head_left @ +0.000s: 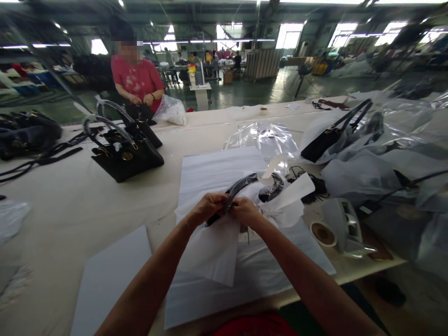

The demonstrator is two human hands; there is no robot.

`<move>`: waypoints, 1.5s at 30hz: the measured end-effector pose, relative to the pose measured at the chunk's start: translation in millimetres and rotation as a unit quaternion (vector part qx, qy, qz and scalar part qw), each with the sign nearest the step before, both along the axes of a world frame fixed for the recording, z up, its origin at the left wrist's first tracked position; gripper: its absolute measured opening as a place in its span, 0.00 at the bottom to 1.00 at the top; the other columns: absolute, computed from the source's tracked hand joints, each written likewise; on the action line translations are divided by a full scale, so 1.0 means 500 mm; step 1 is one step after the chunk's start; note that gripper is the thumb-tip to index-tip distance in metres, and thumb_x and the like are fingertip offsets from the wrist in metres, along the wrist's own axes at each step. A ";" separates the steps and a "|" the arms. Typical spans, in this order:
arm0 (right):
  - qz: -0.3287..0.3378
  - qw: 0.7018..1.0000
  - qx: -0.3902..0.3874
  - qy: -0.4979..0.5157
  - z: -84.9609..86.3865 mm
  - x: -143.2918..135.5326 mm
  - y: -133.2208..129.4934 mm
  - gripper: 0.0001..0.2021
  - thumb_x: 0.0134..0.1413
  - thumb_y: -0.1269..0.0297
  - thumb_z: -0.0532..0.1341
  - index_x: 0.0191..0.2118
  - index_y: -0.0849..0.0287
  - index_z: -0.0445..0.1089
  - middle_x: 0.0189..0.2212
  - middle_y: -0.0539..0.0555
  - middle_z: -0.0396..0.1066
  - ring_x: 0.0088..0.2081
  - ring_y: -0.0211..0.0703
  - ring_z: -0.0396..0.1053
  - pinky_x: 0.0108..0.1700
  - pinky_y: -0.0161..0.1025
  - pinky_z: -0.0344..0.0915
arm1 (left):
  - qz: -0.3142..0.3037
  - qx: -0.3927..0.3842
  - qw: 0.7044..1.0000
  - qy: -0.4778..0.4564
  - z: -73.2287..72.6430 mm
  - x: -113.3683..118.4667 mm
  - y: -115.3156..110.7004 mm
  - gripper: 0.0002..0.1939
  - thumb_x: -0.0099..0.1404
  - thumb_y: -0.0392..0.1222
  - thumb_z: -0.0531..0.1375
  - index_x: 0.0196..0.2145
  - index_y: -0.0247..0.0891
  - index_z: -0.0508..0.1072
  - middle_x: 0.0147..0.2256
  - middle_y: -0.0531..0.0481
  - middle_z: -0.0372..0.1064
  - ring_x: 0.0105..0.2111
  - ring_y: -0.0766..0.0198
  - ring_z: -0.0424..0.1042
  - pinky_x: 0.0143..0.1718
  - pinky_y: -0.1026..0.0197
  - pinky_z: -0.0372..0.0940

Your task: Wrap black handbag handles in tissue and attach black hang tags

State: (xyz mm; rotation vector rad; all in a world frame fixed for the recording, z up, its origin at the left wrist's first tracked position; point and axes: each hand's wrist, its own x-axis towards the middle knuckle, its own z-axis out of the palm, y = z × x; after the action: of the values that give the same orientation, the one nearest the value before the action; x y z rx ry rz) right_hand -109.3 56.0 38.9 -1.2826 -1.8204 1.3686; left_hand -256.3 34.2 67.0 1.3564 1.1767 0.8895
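My left hand (209,206) and my right hand (246,212) meet at the base of a black curved bag handle (244,183), which looks wrapped in clear film. Both hands have their fingers closed on it, close together. The black handbag beneath is mostly hidden by white tissue paper (217,254) and my hands. A second wrapped handle (276,187) curves up on the right, among loose pieces of white paper. All of this lies on a stack of large white sheets (196,172) on the table.
Black handbags (129,158) stand at the left, and another handbag (325,140) leans at the right among clear plastic bags (381,172). A tape dispenser (343,226) and a tape roll (322,233) sit near the right edge. Across the table, a person in red (136,77) handles a dark item.
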 end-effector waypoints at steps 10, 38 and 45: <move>-0.046 0.998 0.012 -0.041 0.015 -0.008 -0.016 0.09 0.45 0.66 0.58 0.28 0.64 0.74 0.19 0.49 0.65 0.24 0.35 0.60 0.27 0.31 0.53 | -0.002 0.125 0.964 0.234 -0.011 -0.018 0.016 0.07 0.53 0.32 0.57 0.31 0.34 0.74 0.30 0.49 0.67 0.32 0.64 0.66 0.36 0.65 0.61; 0.020 0.960 0.218 -0.173 -0.018 0.024 -0.097 0.15 0.51 0.75 0.56 0.46 0.62 0.69 0.39 0.58 0.67 0.41 0.44 0.67 0.45 0.38 0.62 | 0.050 0.028 0.984 0.167 -0.084 0.026 -0.134 0.09 0.59 0.43 0.51 0.28 0.35 0.64 0.18 0.54 0.58 0.16 0.68 0.58 0.20 0.65 0.54; -0.098 0.984 0.132 0.067 -0.038 0.059 -0.131 0.23 0.40 0.76 0.58 0.47 0.60 0.63 0.36 0.54 0.68 0.39 0.44 0.67 0.44 0.43 0.63 | 0.088 0.090 0.950 0.285 -0.099 0.042 -0.146 0.03 0.58 0.35 0.53 0.31 0.37 0.65 0.32 0.48 0.63 0.30 0.62 0.62 0.32 0.62 0.53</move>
State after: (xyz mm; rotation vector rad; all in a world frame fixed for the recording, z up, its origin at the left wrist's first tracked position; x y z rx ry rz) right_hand -79.9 -9.5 20.0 -1.1643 -1.6708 1.0432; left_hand -235.5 -38.9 17.6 1.7458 1.7117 0.7599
